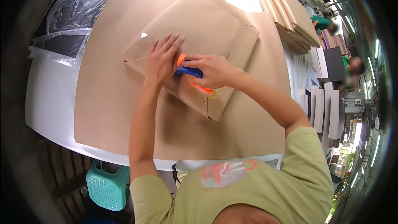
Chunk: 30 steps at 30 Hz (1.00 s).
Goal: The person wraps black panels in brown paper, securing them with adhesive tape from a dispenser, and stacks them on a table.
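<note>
A flat package wrapped in brown kraft paper lies at an angle on a large brown paper sheet. My right hand is closed around a blue and orange tape dispenser at the package's near edge. A roll of tape shows at the dispenser's lower end, below my fingers. My left hand lies on the package's near left part with its fingers stretched out, right beside the dispenser. A small shiny patch, perhaps tape, marks the package's left side.
Several brown-wrapped packages are stacked at the far right of the white table. Clear plastic film covers something dark at the far left. A teal stool stands below the table's near edge. Co-workers and stacked boards are to the right.
</note>
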Each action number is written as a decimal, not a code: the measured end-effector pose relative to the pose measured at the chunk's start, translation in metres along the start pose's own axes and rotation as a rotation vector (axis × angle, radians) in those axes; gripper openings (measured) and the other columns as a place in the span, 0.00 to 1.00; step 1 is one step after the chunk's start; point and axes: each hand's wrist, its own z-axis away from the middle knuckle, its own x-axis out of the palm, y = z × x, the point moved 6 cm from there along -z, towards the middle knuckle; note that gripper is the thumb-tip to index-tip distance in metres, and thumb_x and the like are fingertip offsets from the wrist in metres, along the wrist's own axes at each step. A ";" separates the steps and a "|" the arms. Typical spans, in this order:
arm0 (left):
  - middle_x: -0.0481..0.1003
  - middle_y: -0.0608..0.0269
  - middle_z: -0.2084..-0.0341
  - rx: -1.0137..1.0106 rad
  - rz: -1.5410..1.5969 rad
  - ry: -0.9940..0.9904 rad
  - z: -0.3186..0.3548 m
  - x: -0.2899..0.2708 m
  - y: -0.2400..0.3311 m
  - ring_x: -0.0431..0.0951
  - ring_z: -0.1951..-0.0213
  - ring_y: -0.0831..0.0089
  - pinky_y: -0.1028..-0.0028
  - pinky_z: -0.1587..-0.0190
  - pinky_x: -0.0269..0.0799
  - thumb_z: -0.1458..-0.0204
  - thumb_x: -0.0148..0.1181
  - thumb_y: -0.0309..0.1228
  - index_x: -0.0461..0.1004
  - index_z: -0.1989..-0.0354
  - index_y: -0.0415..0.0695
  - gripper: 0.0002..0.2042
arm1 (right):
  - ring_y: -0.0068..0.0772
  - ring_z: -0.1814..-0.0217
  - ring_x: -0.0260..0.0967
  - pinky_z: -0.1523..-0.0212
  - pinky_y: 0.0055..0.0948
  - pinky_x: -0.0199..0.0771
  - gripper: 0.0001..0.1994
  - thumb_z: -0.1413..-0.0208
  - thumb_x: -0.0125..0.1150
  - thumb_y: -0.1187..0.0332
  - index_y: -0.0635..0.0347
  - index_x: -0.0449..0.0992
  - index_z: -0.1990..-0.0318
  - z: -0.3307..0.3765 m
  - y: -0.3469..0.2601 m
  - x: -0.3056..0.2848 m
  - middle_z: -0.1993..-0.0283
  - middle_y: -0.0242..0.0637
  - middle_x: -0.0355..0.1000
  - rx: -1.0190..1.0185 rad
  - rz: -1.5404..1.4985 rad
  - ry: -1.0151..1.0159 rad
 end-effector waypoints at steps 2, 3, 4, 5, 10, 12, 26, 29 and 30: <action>0.52 0.63 0.37 -0.230 -0.310 -0.361 0.017 0.025 -0.016 0.46 0.34 0.66 0.58 0.36 0.43 0.48 0.45 0.51 0.54 0.37 0.57 0.29 | 0.38 0.55 0.69 0.63 0.35 0.73 0.19 0.58 0.54 0.59 0.49 0.74 0.55 -0.005 0.005 0.004 0.47 0.31 0.66 -0.034 -0.024 -0.008; 0.51 0.63 0.36 -0.248 -0.229 -0.150 0.016 0.016 -0.017 0.47 0.35 0.64 0.57 0.36 0.40 0.48 0.38 0.59 0.55 0.37 0.62 0.30 | 0.38 0.56 0.69 0.64 0.35 0.73 0.19 0.58 0.54 0.59 0.50 0.74 0.56 -0.008 0.008 0.005 0.49 0.32 0.67 -0.067 -0.032 0.021; 0.51 0.64 0.36 -0.246 -0.218 -0.136 0.018 0.017 -0.016 0.47 0.35 0.64 0.57 0.36 0.39 0.48 0.39 0.58 0.54 0.37 0.63 0.30 | 0.38 0.56 0.69 0.64 0.35 0.73 0.19 0.59 0.54 0.60 0.51 0.74 0.56 -0.011 0.011 0.006 0.51 0.33 0.68 -0.113 -0.049 0.038; 0.50 0.66 0.36 -0.268 -0.250 -0.147 0.019 0.018 -0.018 0.47 0.34 0.64 0.57 0.36 0.39 0.48 0.39 0.58 0.54 0.37 0.63 0.30 | 0.38 0.56 0.69 0.64 0.35 0.72 0.19 0.59 0.55 0.60 0.52 0.74 0.57 -0.012 0.017 0.009 0.52 0.34 0.68 -0.096 -0.061 0.028; 0.46 0.73 0.35 -0.339 -0.348 -0.272 0.014 0.021 -0.021 0.45 0.34 0.68 0.57 0.35 0.37 0.48 0.39 0.60 0.51 0.36 0.66 0.30 | 0.40 0.57 0.69 0.64 0.37 0.72 0.19 0.63 0.57 0.59 0.54 0.75 0.59 0.041 0.026 -0.002 0.58 0.37 0.69 -0.103 -0.081 -0.044; 0.46 0.74 0.34 -0.360 -0.371 -0.286 0.014 0.022 -0.020 0.43 0.33 0.66 0.52 0.36 0.34 0.48 0.37 0.61 0.50 0.36 0.67 0.31 | 0.40 0.57 0.69 0.64 0.37 0.72 0.19 0.64 0.58 0.59 0.55 0.77 0.62 0.094 0.028 0.000 0.57 0.36 0.70 0.091 0.022 -0.241; 0.56 0.64 0.38 -0.423 -0.312 -0.516 -0.014 0.003 -0.072 0.57 0.41 0.58 0.49 0.42 0.46 0.55 0.47 0.62 0.53 0.36 0.62 0.37 | 0.25 0.73 0.70 0.74 0.24 0.73 0.27 0.62 0.56 0.67 0.67 0.68 0.49 0.289 0.191 0.049 0.70 0.37 0.72 1.047 -1.119 -0.076; 0.69 0.46 0.51 -0.277 0.282 -0.446 -0.029 0.001 -0.097 0.68 0.49 0.54 0.66 0.44 0.58 0.51 0.57 0.47 0.61 0.42 0.42 0.31 | 0.27 0.68 0.71 0.69 0.27 0.75 0.31 0.58 0.51 0.67 0.60 0.57 0.40 0.359 0.185 0.112 0.60 0.41 0.69 0.909 -1.694 0.658; 0.68 0.47 0.50 -0.290 0.565 -0.495 -0.028 0.002 -0.106 0.67 0.47 0.58 0.69 0.45 0.61 0.48 0.55 0.41 0.64 0.45 0.35 0.26 | 0.29 0.63 0.70 0.65 0.29 0.74 0.29 0.57 0.53 0.66 0.59 0.60 0.42 0.371 0.186 0.134 0.57 0.42 0.69 0.846 -1.602 0.950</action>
